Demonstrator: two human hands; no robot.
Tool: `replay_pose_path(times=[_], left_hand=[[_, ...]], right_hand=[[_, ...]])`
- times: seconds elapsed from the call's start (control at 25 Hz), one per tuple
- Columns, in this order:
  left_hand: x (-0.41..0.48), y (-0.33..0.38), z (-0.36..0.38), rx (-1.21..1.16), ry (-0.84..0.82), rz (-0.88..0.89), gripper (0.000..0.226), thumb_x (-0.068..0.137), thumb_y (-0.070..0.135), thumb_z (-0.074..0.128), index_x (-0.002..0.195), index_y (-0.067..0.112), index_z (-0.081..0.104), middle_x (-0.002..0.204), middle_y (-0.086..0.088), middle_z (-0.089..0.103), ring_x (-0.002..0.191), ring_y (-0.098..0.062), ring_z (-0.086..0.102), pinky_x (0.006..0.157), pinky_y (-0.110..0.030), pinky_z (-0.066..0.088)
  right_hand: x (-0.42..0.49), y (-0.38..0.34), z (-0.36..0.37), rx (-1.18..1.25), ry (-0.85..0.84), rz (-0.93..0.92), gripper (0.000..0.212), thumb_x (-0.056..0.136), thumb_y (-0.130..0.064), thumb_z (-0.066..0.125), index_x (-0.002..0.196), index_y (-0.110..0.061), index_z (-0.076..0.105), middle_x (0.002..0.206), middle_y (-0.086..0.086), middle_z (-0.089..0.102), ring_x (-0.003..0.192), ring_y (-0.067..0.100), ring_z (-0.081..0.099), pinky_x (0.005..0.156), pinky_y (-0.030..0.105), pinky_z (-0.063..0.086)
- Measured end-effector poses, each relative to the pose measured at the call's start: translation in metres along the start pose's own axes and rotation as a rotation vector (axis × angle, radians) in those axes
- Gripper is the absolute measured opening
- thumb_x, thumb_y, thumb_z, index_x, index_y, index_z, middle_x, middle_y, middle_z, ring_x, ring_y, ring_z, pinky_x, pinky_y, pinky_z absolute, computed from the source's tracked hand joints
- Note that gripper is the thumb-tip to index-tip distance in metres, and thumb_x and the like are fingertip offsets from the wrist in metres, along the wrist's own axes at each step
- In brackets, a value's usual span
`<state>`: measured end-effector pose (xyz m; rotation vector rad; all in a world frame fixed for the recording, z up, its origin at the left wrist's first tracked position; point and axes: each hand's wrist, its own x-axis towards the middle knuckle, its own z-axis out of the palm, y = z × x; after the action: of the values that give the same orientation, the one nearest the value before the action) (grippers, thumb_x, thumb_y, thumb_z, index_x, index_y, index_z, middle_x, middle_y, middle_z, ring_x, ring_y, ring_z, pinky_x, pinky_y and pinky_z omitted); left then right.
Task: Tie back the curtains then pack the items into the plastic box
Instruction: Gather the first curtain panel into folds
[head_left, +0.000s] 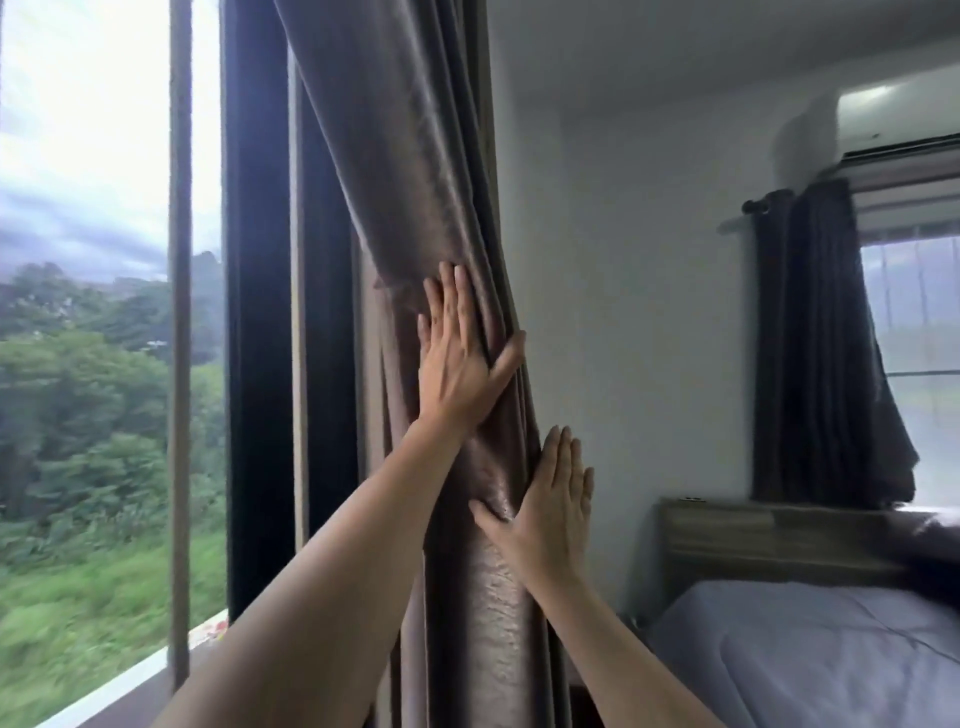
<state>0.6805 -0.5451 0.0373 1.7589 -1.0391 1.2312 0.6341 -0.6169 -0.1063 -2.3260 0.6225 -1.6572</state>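
Pressing flat, fingers straight, left hand (457, 358) and right hand (545, 512) smooth the gathered, sheeny brown curtain (410, 156)

Home bedroom, made bed (810, 654), curtained window (919, 364), wall air conditioner (898, 124)

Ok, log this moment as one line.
step: curtain tie-back | left hand: flat, pressing gathered brown velvety curtain, upper | right hand: flat against it, lower

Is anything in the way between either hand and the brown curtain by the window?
Nothing visible. The left hand lies flat on the gathered curtain, thumb at its right edge. The right hand presses flat on it lower down. Both touch the fabric directly.
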Motion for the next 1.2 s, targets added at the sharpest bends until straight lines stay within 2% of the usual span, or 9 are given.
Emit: replay_pose_path(times=[0.08, 0.2, 0.44, 0.68, 0.8, 0.88, 1.0, 1.12, 1.2], left_hand=[[0.005, -0.010, 0.012, 0.042, 0.011, 0.047, 0.092, 0.089, 0.052, 0.047, 0.143, 0.020, -0.019, 0.158, -0.009, -0.013, 0.144, -0.030, -0.015, 0.115, -0.047, -0.002], [0.010, -0.018, 0.030, 0.178, -0.066, 0.112, 0.099, 0.082, 0.062, 0.048, 0.146, 0.022, -0.016, 0.157, -0.014, -0.013, 0.142, -0.041, -0.012, 0.113, -0.055, 0.002], [0.023, -0.041, 0.067, 0.229, -0.136, 0.133, 0.108, 0.077, 0.062, 0.051, 0.146, 0.017, -0.018, 0.156, -0.016, -0.019, 0.141, -0.041, -0.018, 0.114, -0.056, 0.001], [0.039, -0.066, 0.107, 0.272, -0.109, 0.112, 0.110, 0.074, 0.058, 0.052, 0.146, 0.013, -0.018, 0.156, -0.016, -0.018, 0.141, -0.040, -0.018, 0.114, -0.052, 0.001], [0.055, -0.078, 0.138, 0.332, -0.111, 0.100, 0.110, 0.075, 0.059, 0.051, 0.146, 0.011, -0.017, 0.155, -0.018, -0.017, 0.142, -0.040, -0.016, 0.115, -0.052, 0.001], [0.067, -0.087, 0.157, 0.350, -0.119, 0.071, 0.110, 0.075, 0.059, 0.051, 0.146, 0.011, -0.018, 0.155, -0.018, -0.017, 0.142, -0.040, -0.016, 0.115, -0.053, 0.002], [0.077, -0.097, 0.180, 0.369, -0.139, 0.050, 0.109, 0.075, 0.060, 0.048, 0.144, 0.013, -0.022, 0.155, -0.017, -0.020, 0.142, -0.038, -0.018, 0.115, -0.053, 0.002], [0.073, -0.102, 0.188, 0.336, -0.124, 0.055, 0.108, 0.075, 0.059, 0.048, 0.138, 0.021, -0.031, 0.155, -0.012, -0.024, 0.141, -0.032, -0.022, 0.115, -0.049, -0.002], [0.063, -0.103, 0.182, 0.318, -0.100, 0.070, 0.105, 0.076, 0.059, 0.048, 0.135, 0.026, -0.032, 0.155, -0.007, -0.025, 0.141, -0.027, -0.024, 0.116, -0.045, -0.004]], right_hand=[[0.010, 0.005, 0.011, -0.016, -0.007, -0.032, 0.118, 0.064, -0.057, 0.072, 0.147, -0.001, 0.010, 0.154, 0.017, 0.020, 0.144, 0.029, 0.015, 0.114, 0.037, 0.000], [0.013, 0.012, 0.028, 0.034, -0.035, -0.023, 0.113, 0.071, -0.056, 0.067, 0.148, -0.004, 0.003, 0.157, 0.013, 0.012, 0.146, 0.024, 0.007, 0.116, 0.035, -0.004], [0.031, 0.023, 0.063, 0.139, -0.098, 0.001, 0.135, 0.054, -0.082, 0.059, 0.148, -0.009, -0.006, 0.159, 0.007, 0.001, 0.146, 0.020, -0.004, 0.114, 0.033, -0.009], [0.063, 0.039, 0.118, 0.167, -0.092, -0.001, 0.137, 0.054, -0.088, 0.049, 0.146, -0.010, -0.015, 0.158, 0.009, -0.007, 0.145, 0.023, -0.010, 0.112, 0.035, -0.014], [0.089, 0.052, 0.150, 0.215, -0.069, -0.012, 0.133, 0.057, -0.087, 0.047, 0.145, -0.011, -0.017, 0.158, 0.011, -0.005, 0.145, 0.026, -0.009, 0.114, 0.039, -0.011], [0.107, 0.059, 0.165, 0.273, -0.079, -0.014, 0.127, 0.061, -0.082, 0.053, 0.141, -0.015, -0.021, 0.158, 0.012, -0.003, 0.145, 0.027, -0.008, 0.115, 0.041, -0.008], [0.126, 0.070, 0.181, 0.359, -0.133, -0.043, 0.122, 0.066, -0.072, 0.061, 0.133, -0.021, -0.028, 0.158, 0.008, -0.006, 0.145, 0.025, -0.012, 0.115, 0.041, -0.011], [0.131, 0.082, 0.188, 0.447, -0.231, -0.122, 0.121, 0.068, -0.068, 0.063, 0.127, -0.029, -0.036, 0.159, 0.002, -0.004, 0.146, 0.022, -0.007, 0.114, 0.037, -0.014], [0.127, 0.088, 0.187, 0.643, -0.351, -0.142, 0.123, 0.063, -0.065, 0.069, 0.123, -0.044, -0.037, 0.157, -0.005, 0.006, 0.145, 0.020, 0.009, 0.118, 0.038, 0.002]])
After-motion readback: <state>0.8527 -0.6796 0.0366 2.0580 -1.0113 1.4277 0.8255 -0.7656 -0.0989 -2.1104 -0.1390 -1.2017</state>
